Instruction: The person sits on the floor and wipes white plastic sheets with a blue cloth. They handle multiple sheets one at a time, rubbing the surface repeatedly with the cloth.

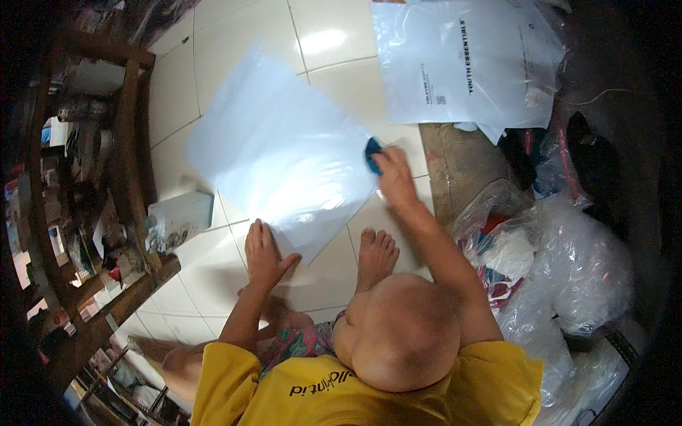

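Observation:
A large whitish translucent plastic sheet or bag [277, 135] lies flat and askew on the tiled floor in front of me. My left hand [266, 257] rests at its near left corner, fingers stretched and thumb spread, with nothing in it. At the sheet's right corner, my right hand [395, 177] grips a small dark teal object [372, 155], rounded like a pad or folded cloth; its exact kind is not clear. The fingers partly cover that object, and it touches or hovers at the sheet's edge.
Printed white plastic bags [490, 64] lie at the far right, over a brown mat [458, 163]. Clear bags stuffed with cloth [568, 270] crowd my right side. A wooden rack [131, 128] stands along the left, beside a grey-white box [179, 220]. My bare foot [376, 259] is near the sheet.

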A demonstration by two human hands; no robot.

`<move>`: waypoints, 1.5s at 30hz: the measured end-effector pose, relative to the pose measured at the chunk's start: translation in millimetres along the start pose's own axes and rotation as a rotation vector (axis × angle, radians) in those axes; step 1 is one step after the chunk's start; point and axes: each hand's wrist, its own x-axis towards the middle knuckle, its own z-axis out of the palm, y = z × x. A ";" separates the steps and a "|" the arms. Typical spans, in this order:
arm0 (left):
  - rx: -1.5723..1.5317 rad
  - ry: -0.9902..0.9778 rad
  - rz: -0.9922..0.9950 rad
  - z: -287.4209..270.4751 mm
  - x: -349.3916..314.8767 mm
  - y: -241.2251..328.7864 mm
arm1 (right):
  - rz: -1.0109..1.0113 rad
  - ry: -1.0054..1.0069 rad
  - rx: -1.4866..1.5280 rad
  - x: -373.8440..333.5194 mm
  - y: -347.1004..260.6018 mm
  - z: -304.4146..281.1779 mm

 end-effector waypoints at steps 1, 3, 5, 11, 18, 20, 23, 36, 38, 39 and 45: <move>-0.095 0.053 -0.003 -4.8 5.5 -8.0 | 0.038 -0.055 -0.040 14.5 6.8 -24.6; -0.161 0.231 -0.099 8.9 30.7 -38.1 | 0.096 -0.079 0.043 14.2 13.5 -51.3; -0.183 0.374 -0.163 8.6 69.6 -60.8 | 0.164 -0.063 0.101 -8.9 17.2 -61.1; -0.006 0.578 -0.588 -6.7 197.0 -155.2 | 0.248 -0.134 0.472 -106.9 -43.0 -33.1; -0.530 0.600 -0.924 -14.0 237.3 -195.6 | 0.010 -0.365 0.289 -183.6 -54.1 13.5; -1.008 0.657 -0.800 -35.7 238.5 -145.1 | 0.083 -0.319 0.318 -187.3 -46.9 19.1; -1.517 0.375 -0.601 -96.7 206.3 -82.6 | -0.012 -0.321 0.155 -157.2 -70.4 -4.0; -1.611 0.032 -0.258 -240.3 248.1 55.2 | -0.105 -0.211 0.129 -164.4 -64.9 4.1; -1.629 0.134 -0.337 -254.8 287.0 33.0 | -0.080 -0.318 0.135 -161.3 -64.1 0.7; -1.619 0.265 -0.278 -260.9 305.5 17.2 | -0.054 -0.368 0.134 -160.3 -62.6 -4.1; -1.762 0.577 -0.283 -268.5 377.3 -97.6 | 0.001 -0.315 0.072 -161.3 -74.3 -6.6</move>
